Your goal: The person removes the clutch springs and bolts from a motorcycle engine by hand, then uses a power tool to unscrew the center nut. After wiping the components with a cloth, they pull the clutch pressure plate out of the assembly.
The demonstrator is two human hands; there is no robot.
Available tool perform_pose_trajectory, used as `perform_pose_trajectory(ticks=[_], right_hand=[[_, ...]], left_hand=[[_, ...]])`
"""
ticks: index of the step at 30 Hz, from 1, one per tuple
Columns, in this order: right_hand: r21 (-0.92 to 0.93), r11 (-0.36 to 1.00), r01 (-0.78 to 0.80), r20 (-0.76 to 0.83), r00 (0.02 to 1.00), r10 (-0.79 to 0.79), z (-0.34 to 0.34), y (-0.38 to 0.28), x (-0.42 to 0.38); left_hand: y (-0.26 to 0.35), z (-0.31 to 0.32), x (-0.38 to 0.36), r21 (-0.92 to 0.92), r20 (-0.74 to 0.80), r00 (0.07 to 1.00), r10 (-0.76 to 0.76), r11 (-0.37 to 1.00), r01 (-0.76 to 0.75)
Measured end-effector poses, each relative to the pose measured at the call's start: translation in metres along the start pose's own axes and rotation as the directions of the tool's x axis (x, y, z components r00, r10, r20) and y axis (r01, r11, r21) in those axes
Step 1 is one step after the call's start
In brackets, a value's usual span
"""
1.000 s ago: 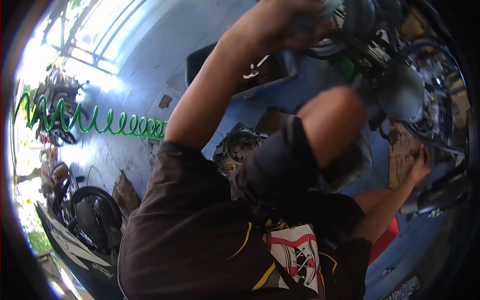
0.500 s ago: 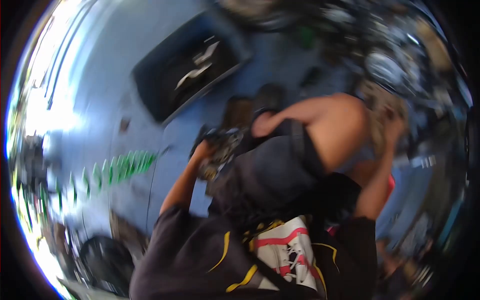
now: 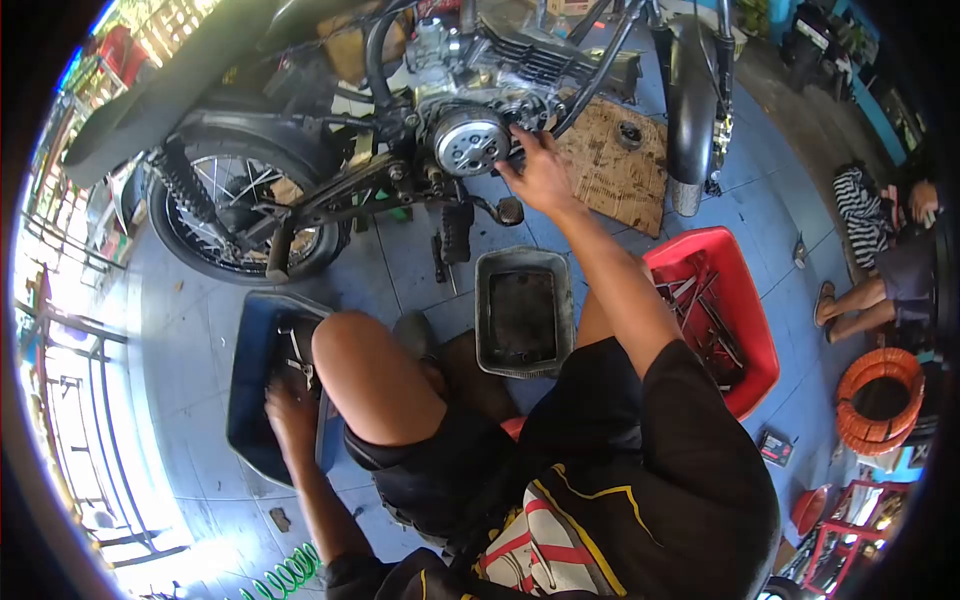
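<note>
My right hand (image 3: 538, 172) reaches up to the motorcycle engine (image 3: 440, 90). Its fingers are spread at the right edge of the round silver clutch part (image 3: 470, 142), near the dark opening of the casing. Down at the left, my left hand (image 3: 290, 410) is inside the dark blue bin (image 3: 240, 400), below some silver tools (image 3: 296, 350). Its fingers are dark and smeared, so what they hold cannot be made out.
A grey tray (image 3: 567, 310) stands between my legs and the motorcycle. The red bin (image 3: 765, 345) with several tools is at my right. Stained cardboard (image 3: 610, 165) lies by the front wheel. Another person (image 3: 865, 300) sits at the far right, above an orange coil (image 3: 880, 400).
The view has swung towards the motorcycle and sharpened. My right hand is now at the engine, and my left hand has gone from a pile of parts into the blue bin.
</note>
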State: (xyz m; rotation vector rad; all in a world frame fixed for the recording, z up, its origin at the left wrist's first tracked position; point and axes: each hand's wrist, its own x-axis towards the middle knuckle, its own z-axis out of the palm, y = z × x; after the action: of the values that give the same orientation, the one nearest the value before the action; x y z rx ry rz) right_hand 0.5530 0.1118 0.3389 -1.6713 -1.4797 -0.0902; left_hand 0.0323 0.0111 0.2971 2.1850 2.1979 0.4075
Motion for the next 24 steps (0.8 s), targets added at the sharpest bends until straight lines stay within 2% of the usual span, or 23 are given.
perform_pose_trajectory(ticks=[1,2,3,4,5,7,8,9,10,11,12,13,14,15,17,18,19,21,22,23,24], right_hand=[[-0.067,0.997,-0.026,0.020,0.999,0.028,0.003,0.001,0.008],[-0.066,0.998,-0.014,0.064,0.998,0.018,0.008,0.008,0.015],[-0.062,0.998,-0.015,0.052,0.998,0.018,0.013,0.009,0.017],[-0.117,0.993,0.029,0.061,0.998,-0.022,0.016,0.008,0.018],[-0.181,0.981,0.068,0.065,0.996,-0.057,0.018,0.009,0.021],[-0.129,0.983,0.134,-0.020,0.990,-0.138,0.032,0.014,0.020],[-0.139,0.990,0.007,0.014,1.000,-0.005,0.036,0.011,0.019],[-0.181,0.983,0.000,-0.001,1.000,0.000,0.033,0.007,0.019],[-0.101,0.993,-0.063,0.016,0.998,0.065,0.030,0.004,0.019],[-0.084,0.996,-0.017,-0.069,0.998,0.012,0.048,0.015,0.021],[0.022,0.997,-0.080,-0.044,0.996,0.081,0.022,-0.001,0.020],[0.032,0.996,-0.088,-0.021,0.996,0.089,0.024,0.002,0.023],[0.093,0.994,-0.050,-0.075,0.995,0.058,0.025,0.003,0.022],[0.074,0.997,-0.018,-0.129,0.991,0.028,0.031,0.005,0.021],[0.051,0.998,-0.024,-0.073,0.997,0.028,0.024,0.003,0.019],[0.035,0.999,-0.034,-0.075,0.997,0.037,0.021,0.004,0.018],[0.031,0.999,-0.015,-0.073,0.997,0.017,0.025,0.006,0.020],[0.013,1.000,-0.004,-0.074,0.997,0.005,0.032,0.008,0.021],[0.018,1.000,0.004,-0.066,0.998,-0.002,0.031,0.008,0.021],[0.022,1.000,0.005,-0.059,0.998,-0.004,0.030,0.008,0.021],[-0.017,1.000,0.014,-0.072,0.997,-0.016,0.031,0.007,0.020]], left_hand=[[0.037,-0.048,0.030,-0.027,-0.213,0.973,0.090,0.995,-0.098],[0.088,-0.107,0.053,-0.452,-0.012,0.999,-0.036,0.892,0.027],[0.133,-0.142,0.064,-0.727,-0.012,0.995,-0.097,0.684,0.058],[0.165,-0.159,0.077,-0.776,-0.088,0.996,0.007,0.626,-0.073],[0.204,-0.171,0.089,-0.855,-0.103,0.993,0.056,0.506,-0.117],[0.260,-0.167,0.116,-0.872,0.077,0.960,0.267,0.486,-0.065],[0.287,-0.149,0.126,-0.877,0.142,0.945,0.294,0.481,-0.018],[0.307,-0.122,0.143,-0.836,0.213,0.925,0.316,0.548,0.006],[0.320,-0.088,0.166,-0.785,0.281,0.902,0.329,0.619,0.019],[0.322,-0.035,0.202,-0.752,0.198,0.912,0.360,0.653,-0.095],[0.328,0.007,0.226,-0.705,0.110,0.920,0.377,0.682,-0.195],[0.340,0.019,0.224,-0.667,0.008,0.920,0.393,0.687,-0.288],[0.347,0.028,0.221,-0.620,-0.099,0.913,0.396,0.693,-0.368],[0.352,0.048,0.223,-0.633,-0.099,0.906,0.412,0.676,-0.377],[0.362,0.080,0.223,-0.687,-0.065,0.978,0.200,0.702,-0.189],[0.367,0.089,0.211,-0.785,-0.083,0.981,0.177,0.594,-0.173],[0.370,0.096,0.210,-0.794,-0.072,0.980,0.187,0.584,-0.170],[0.362,0.113,0.214,-0.758,-0.216,0.953,0.213,0.578,-0.302],[0.360,0.126,0.217,-0.821,-0.214,0.962,0.166,0.503,-0.270],[0.352,0.138,0.226,-0.833,-0.137,0.982,0.132,0.521,-0.186],[0.359,0.137,0.219,-0.882,-0.102,0.990,0.099,0.451,-0.136]])
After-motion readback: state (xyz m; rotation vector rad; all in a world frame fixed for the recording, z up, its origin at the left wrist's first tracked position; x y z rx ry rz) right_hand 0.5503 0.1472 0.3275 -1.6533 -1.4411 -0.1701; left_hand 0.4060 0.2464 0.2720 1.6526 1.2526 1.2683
